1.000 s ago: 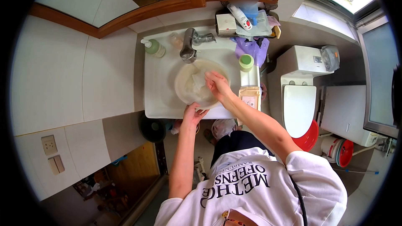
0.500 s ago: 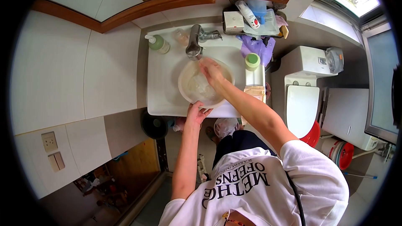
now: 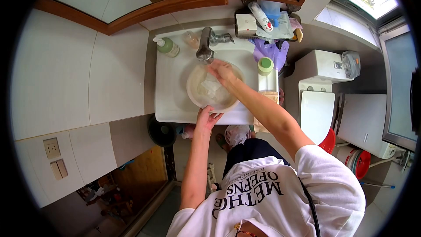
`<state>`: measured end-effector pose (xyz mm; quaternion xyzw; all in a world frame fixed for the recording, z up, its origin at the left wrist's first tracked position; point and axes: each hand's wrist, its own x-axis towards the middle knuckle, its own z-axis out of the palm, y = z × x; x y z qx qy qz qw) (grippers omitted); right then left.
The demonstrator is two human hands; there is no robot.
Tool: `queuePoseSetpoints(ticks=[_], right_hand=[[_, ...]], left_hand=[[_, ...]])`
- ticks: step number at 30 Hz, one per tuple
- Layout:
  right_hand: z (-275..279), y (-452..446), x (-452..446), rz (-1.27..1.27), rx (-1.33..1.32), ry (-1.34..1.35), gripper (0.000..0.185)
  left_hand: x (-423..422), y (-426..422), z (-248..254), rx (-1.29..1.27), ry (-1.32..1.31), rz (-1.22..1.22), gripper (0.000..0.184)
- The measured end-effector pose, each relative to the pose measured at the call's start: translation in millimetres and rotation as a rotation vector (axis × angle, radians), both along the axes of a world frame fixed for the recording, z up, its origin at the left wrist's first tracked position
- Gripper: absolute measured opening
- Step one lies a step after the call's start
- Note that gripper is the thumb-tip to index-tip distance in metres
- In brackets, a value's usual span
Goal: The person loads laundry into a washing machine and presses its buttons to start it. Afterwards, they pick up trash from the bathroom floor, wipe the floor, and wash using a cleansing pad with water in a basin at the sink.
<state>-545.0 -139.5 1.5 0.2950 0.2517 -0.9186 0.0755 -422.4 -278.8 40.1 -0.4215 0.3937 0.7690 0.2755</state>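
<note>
A round whitish basin [image 3: 191, 94] sits in the white sink under the chrome faucet [image 3: 205, 49]. Inside it lies a crumpled white, thin piece [image 3: 211, 88] that looks like wet cloth or plastic; I cannot tell which. My left hand [image 3: 207, 117] grips the basin's near rim, thumb and fingers around the edge. Just below the spout, my right hand [image 3: 222, 72] is over the basin's far right side, with its fingers loosely curved and nothing visible in them. Its fingertips are partly hard to make out.
A green pump bottle [image 3: 167, 47] stands at the sink's back left. On the right ledge are a green-lidded jar [image 3: 265, 65] and a purple pouch [image 3: 275, 52]. Behind them sits a tray with a white box [image 3: 246, 24]. A toilet [image 3: 316, 109] stands to the right.
The crumpled white piece in the basin shows more clearly and has shifted shape. My right hand has moved very slightly under the spout; my left hand keeps its place on the rim.
</note>
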Motion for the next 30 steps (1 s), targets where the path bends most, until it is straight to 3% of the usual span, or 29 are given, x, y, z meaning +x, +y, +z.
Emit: queuePoseSetpoints(ticks=[11,14,17,20,23,26,29,30], right_hand=[[23.0,13.8,2.1,0.153,0.036,-0.070,0.019],[-4.9,10.7,5.2,0.298,0.425,0.058,0.021],[9.7,25.1,27.5,0.523,1.145,0.250,0.027],[-1.6,38.0,53.1,0.454,1.570,0.528,0.031],[11.8,46.9,60.5,0.141,1.712,0.644,0.031],[29.6,53.9,64.9,-0.087,1.575,0.384,0.029],[-25.8,61.4,71.9,0.183,1.269,-0.094,0.028],[-37.5,63.7,74.2,0.573,1.296,-0.059,0.032]], left_hand=[[-4.0,7.9,-2.6,0.006,-0.021,0.025,0.046],[-5.7,9.6,-5.0,0.014,-0.058,0.051,0.047],[-8.0,6.5,-16.8,0.037,-0.159,0.131,0.046],[-4.6,7.1,-23.3,0.032,-0.161,0.156,0.043],[-12.9,-3.0,-43.1,0.116,-0.240,0.247,0.038],[-20.7,-3.0,-36.5,0.107,-0.227,0.302,0.034],[-25.3,-20.9,-48.0,0.081,-0.131,0.217,0.033],[-29.6,-24.3,-42.8,0.084,-0.123,0.224,0.034]])
